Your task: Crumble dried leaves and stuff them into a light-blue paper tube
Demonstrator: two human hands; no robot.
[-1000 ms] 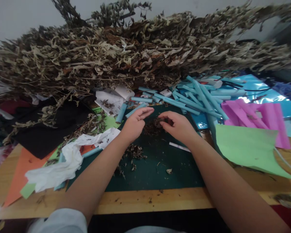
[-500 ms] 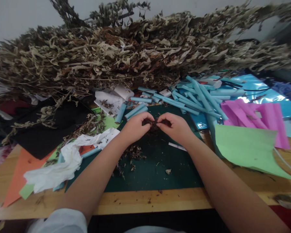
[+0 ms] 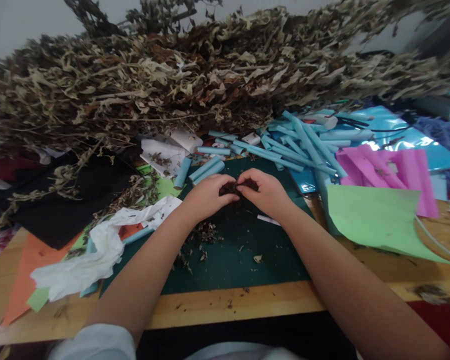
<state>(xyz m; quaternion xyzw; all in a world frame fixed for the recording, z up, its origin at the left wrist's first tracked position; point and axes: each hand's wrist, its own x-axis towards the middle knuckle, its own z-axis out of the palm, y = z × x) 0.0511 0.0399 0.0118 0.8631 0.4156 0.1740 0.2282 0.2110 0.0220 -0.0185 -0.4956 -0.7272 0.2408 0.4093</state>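
Observation:
My left hand point(image 3: 206, 196) and my right hand point(image 3: 264, 192) meet over the dark green mat point(image 3: 243, 250), fingers curled together round a small clump of dried leaves point(image 3: 231, 188). Both hands pinch that clump between fingertips and thumbs. Loose crumbled leaf bits point(image 3: 204, 235) lie on the mat below my left wrist. A thin white stick point(image 3: 268, 220) lies on the mat just beside my right wrist.
A huge heap of dried leafy branches point(image 3: 195, 85) overhangs the back of the wooden table point(image 3: 247, 302). Several rolled blue paper tubes point(image 3: 296, 145), pink paper point(image 3: 390, 170), a green sheet point(image 3: 375, 215), crumpled white paper point(image 3: 97, 250), orange paper point(image 3: 26, 265) and black cloth point(image 3: 75, 200) surround the mat.
My left hand, open a second ago, has closed, and both hands have come together on the leaf clump. The view has shifted slightly downward.

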